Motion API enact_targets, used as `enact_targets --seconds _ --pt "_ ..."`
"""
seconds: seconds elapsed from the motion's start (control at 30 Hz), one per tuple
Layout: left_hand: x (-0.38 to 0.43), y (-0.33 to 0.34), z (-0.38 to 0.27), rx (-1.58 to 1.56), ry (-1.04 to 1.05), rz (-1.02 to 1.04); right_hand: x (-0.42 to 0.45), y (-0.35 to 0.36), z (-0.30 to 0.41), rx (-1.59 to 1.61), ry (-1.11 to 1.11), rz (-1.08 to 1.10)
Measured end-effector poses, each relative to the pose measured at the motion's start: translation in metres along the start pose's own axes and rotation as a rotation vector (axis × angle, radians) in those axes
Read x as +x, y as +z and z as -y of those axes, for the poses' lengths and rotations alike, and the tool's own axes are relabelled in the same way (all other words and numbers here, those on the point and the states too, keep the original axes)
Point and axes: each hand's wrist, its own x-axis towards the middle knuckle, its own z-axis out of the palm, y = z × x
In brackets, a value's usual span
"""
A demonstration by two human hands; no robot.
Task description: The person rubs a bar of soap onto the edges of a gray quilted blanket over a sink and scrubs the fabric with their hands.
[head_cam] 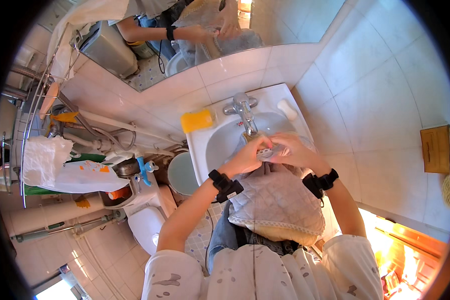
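Observation:
A grey quilted cloth (277, 198) with patterned trim and a yellowish underside hangs from my hands over the front of the washbasin (219, 146). Its upper part reaches into the bowl, below the chrome tap (244, 112). My left hand (252, 155) pinches the trimmed edge between thumb and fingers. Close beside it, my right hand (294, 150) grips the same edge, bunching the fabric. Both hands nearly meet just in front of the spout. Whether water runs from the tap, I cannot tell.
A yellow sponge (197, 120) and a white soap bar (287, 109) lie on the basin's rim. Left of the basin are a bucket (182, 172), a toilet (146, 225) and a wire rack (33, 123). A mirror (296, 22) hangs above; a tiled wall (382, 112) stands right.

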Motion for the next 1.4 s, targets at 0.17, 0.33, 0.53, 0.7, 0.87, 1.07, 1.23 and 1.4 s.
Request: enact_targets --seconds 0.17,0.33,0.53,0.7,0.87,1.07,1.23,1.4 --pt "0.013 -0.009 -0.033 -0.175 -0.049 -0.017 -0.001 -0.003 -0.018 0.282 0.44 0.458" --pt "0.007 -0.02 -0.011 0.155 -0.047 -0.053 -0.001 -0.019 0.006 0.527 0.563 0.147" --pt "0.008 -0.015 -0.001 0.26 -0.135 0.037 -0.002 -0.065 0.03 0.728 0.654 0.202" --pt "-0.005 -0.031 -0.011 0.346 -0.188 -0.072 -0.025 -0.063 0.001 0.74 0.658 0.057" --pt "-0.014 -0.062 -0.087 0.418 -0.192 0.046 -0.018 -0.066 0.0 0.679 0.69 0.023" --pt "-0.02 -0.067 -0.066 0.371 -0.471 0.088 -0.001 -0.047 -0.006 0.529 0.716 0.038" --pt "-0.02 -0.04 0.037 -0.275 -0.489 0.04 -0.038 0.012 -0.085 0.307 0.772 0.157" --pt "-0.016 -0.024 0.063 -0.836 -0.382 -0.031 -0.022 0.038 -0.084 0.113 0.601 0.063"
